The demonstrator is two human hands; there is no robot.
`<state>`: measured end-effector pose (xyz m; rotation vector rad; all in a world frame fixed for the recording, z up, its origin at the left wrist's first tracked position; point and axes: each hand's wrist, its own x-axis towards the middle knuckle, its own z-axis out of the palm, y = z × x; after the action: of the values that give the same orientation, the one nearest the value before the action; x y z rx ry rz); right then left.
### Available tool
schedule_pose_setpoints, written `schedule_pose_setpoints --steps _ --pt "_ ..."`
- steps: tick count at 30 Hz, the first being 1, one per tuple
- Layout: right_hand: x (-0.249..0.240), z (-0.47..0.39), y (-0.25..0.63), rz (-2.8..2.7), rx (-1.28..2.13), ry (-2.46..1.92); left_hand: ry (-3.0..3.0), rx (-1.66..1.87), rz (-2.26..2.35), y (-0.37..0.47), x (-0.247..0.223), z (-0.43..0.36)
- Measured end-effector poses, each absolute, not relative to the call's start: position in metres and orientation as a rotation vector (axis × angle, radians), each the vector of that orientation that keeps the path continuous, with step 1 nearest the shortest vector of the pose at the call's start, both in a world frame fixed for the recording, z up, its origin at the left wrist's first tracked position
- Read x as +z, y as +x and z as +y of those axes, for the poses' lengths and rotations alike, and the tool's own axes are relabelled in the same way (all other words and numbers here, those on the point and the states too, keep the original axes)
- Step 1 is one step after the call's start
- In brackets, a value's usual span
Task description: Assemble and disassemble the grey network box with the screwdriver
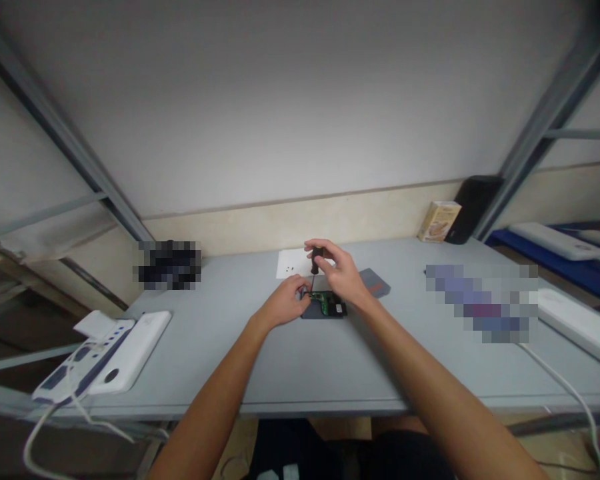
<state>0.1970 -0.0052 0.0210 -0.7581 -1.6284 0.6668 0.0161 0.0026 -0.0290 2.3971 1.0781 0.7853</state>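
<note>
My right hand (337,268) is closed around the dark handle of a screwdriver (317,261), held upright. Its thin shaft points down to the left part of an opened device with a green circuit board (323,303) in a dark casing. At the device's left edge, the fingers of my left hand (291,300) are bent against it; whether they pinch a small part is hidden. Behind the device lies a white sheet of paper (286,264) with several tiny dark pieces on it, probably screws. A flat grey cover (376,283) rests to the right of my right wrist.
On the left stand a white power strip (87,357) and a white flat device (136,350) with cables. A yellow box (439,221) and a black case (475,208) lean at the back right. Another long white strip (580,327) lies at the right edge. Two blurred patches cover other items.
</note>
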Motion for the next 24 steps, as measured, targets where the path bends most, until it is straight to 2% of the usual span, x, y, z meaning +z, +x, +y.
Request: schedule_pose_setpoints --steps 6,11,24 --pt "0.017 -0.003 0.195 -1.620 0.572 -0.815 2.391 0.811 1.073 0.016 -0.030 0.003" --pt "0.009 0.003 0.195 -1.575 0.675 -0.801 2.394 0.808 1.069 0.016 -0.030 0.003" --pt "0.004 0.006 0.201 -1.407 0.684 -0.851 2.398 0.807 1.101 0.017 -0.032 0.004"
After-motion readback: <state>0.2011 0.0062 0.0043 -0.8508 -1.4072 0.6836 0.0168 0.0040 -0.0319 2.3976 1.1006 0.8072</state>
